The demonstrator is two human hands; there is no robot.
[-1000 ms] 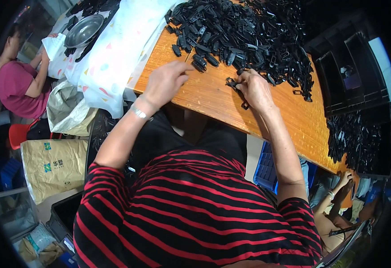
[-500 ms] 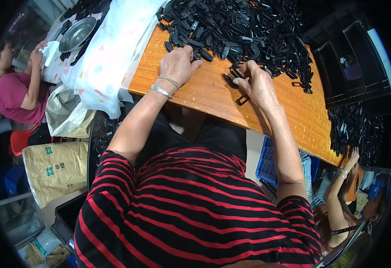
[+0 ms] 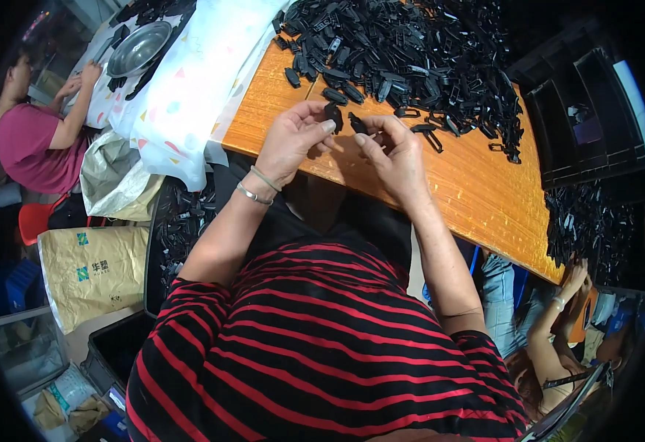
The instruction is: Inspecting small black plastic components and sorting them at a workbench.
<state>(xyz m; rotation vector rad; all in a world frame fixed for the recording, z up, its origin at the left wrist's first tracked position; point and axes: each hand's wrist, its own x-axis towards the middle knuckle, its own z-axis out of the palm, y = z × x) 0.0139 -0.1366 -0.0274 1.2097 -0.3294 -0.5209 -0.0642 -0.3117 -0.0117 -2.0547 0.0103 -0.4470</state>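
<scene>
Both hands are up off the table now: left hand [image 3: 287, 141] pinches a black clip [image 3: 332, 116], right hand [image 3: 392, 152] pinches another small piece [image 3: 358, 123] between fingertips.

- The left hand [image 3: 289, 140] is hovering raised above the tabletop, palm turned inward, thumb and forefinger pinching together
- The left wrist is wearing two thin bangles, the bare forearm slanting down toward the striped sleeve
- The right hand [image 3: 394, 151] is sitting just beside it, fingers curling, fingertips pinching
- Both elbows are bending, the forearms converging
</scene>
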